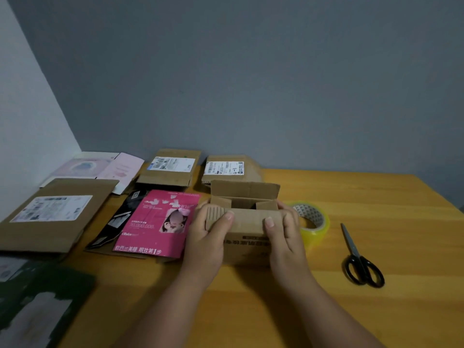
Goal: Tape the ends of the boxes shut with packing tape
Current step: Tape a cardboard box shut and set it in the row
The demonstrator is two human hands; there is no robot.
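On table centre | both hands (247,232) grasp open box (244,222) | thumbs seemingly pressing near flap

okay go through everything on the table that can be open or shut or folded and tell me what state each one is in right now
Small box: top open, far flap up, near flap being folded in.
Left hand: grips the box's left end.
Right hand: grips its right end.
Tape roll: lying flat, untouched.
Scissors: closed.
Pink carton: flattened.
Large labelled box: flattened.
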